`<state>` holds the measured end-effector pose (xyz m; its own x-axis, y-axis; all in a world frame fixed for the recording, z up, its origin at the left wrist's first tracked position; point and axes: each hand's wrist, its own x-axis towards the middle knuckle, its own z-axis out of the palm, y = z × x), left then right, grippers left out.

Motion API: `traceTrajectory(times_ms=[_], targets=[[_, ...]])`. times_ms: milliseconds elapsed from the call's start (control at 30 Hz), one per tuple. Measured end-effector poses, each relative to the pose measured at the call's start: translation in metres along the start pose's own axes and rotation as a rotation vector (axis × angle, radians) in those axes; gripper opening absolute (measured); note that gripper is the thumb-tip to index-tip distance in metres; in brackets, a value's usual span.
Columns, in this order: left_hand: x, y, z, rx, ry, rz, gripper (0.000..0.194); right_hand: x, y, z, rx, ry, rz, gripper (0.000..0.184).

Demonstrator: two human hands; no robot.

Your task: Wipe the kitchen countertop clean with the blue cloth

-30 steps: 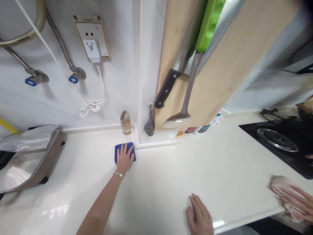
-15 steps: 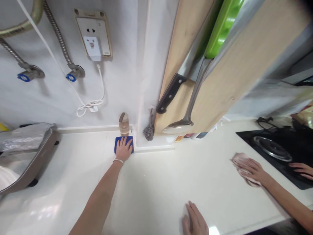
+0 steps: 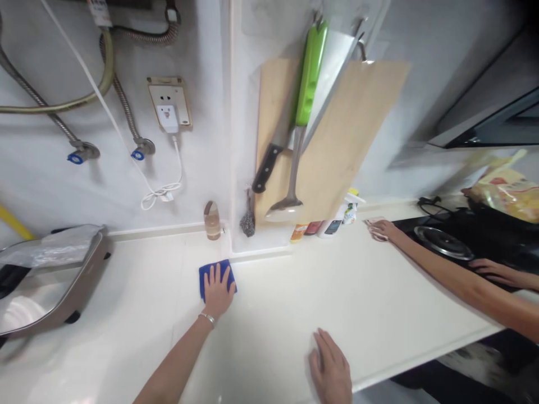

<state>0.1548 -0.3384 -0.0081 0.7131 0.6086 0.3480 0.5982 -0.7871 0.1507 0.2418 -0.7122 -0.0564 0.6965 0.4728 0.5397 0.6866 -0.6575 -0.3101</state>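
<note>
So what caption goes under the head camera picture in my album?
The left hand spreads over a blue cloth on the white counter, near a small bottle.

Blue cloth (image 3: 204,276) was pulled back from the foot of the small bottle (image 3: 212,221); gap now left. Pale pink cloth (image 3: 371,223) was carried by the co-worker's hand (image 3: 383,229) from the worktop's (image 3: 269,320) front edge to its back, near the hob (image 3: 403,229). Cutting board's (image 3: 337,151) top brought into view.

Cloth (image 3: 202,280) solid dark blue; ladle handle (image 3: 311,78) bright green; knife handle (image 3: 266,168) black with silver-coloured dots; cutting board (image 3: 337,151) pale tan; countertop (image 3: 269,303) plain white.
</note>
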Motion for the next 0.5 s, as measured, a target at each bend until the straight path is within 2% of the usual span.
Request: traceTrajectory(times_ms=[100,167,367,500], targets=[[-0.018,0.023,0.002,0.002,-0.010,-0.004,0.059,0.000,-0.001,0.001,-0.008,0.020,-0.008,0.046],[-0.021,0.038,0.006,-0.016,-0.028,0.014,0.060,0.001,-0.001,0.001,-0.010,0.037,-0.021,0.044],[0.003,0.079,0.021,-0.066,-0.061,0.022,0.063,0.003,-0.003,0.000,-0.009,0.031,-0.016,0.043],[0.018,0.117,0.035,-0.083,-0.065,0.002,0.067,0.007,-0.006,-0.005,0.023,-0.001,0.017,0.041]])
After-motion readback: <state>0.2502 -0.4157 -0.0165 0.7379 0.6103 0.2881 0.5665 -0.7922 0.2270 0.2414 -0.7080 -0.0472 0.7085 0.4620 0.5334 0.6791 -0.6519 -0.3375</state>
